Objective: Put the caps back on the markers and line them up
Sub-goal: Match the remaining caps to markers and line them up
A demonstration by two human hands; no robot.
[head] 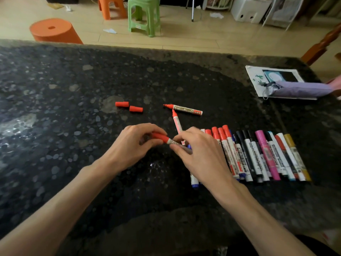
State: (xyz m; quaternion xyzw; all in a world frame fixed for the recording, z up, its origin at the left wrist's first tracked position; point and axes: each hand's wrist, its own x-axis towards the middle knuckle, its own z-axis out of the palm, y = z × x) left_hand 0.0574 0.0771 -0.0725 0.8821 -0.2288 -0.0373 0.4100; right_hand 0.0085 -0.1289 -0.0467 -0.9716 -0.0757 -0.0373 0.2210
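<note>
A red marker [167, 139] with its red cap on is held between both hands above the dark table. My left hand [134, 143] pinches the cap end, and my right hand [201, 154] grips the white barrel. Two loose red caps [122, 104] [136, 109] lie farther back on the left. Two uncapped red markers lie behind the hands, one [185, 109] sideways and one [177, 123] pointing away. A row of several capped markers [262, 156] in red, black, pink, blue and yellow lies to the right, partly hidden by my right hand.
The dark speckled stone table [73, 126] fills most of the view. A white bag with a purple folded item [299, 89] lies at the far right corner. Orange and green stools [144, 15] stand on the floor beyond the far edge.
</note>
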